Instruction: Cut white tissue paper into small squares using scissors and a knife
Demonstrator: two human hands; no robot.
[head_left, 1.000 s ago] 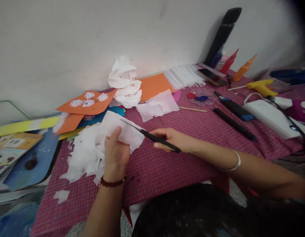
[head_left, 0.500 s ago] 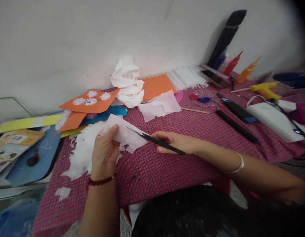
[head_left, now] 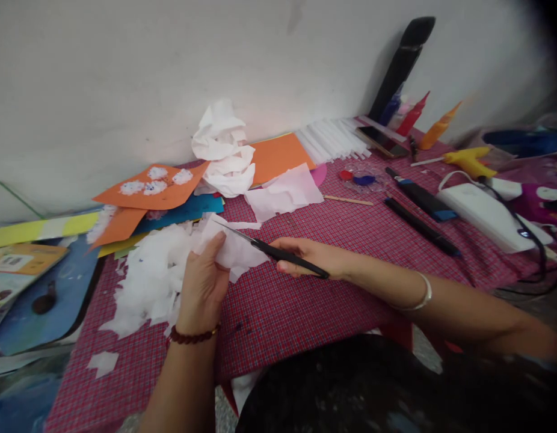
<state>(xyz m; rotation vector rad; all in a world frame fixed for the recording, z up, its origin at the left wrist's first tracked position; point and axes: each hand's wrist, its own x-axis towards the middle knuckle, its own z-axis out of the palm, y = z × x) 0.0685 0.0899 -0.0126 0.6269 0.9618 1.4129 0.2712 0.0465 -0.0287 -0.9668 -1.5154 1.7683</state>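
My left hand [head_left: 203, 287] pinches a piece of white tissue paper [head_left: 237, 248] above a red checked tablecloth [head_left: 305, 300]. My right hand [head_left: 312, 257] grips black-handled scissors [head_left: 278, 252], whose blades reach leftward into the top of that paper. A pile of white tissue scraps [head_left: 147, 276] lies just left of my left hand.
Crumpled white paper [head_left: 224, 150], orange card sheets [head_left: 147, 187], [head_left: 278, 155] and a flat tissue sheet [head_left: 283, 192] lie toward the wall. To the right are black markers [head_left: 420, 227], a paint palette [head_left: 362, 177], paint bottles [head_left: 411, 114], a yellow glue gun [head_left: 468, 161] and a white box [head_left: 486, 215].
The scissors have advanced into the tissue and the blades have come closer together. My left hand shifted slightly right, still holding the paper.
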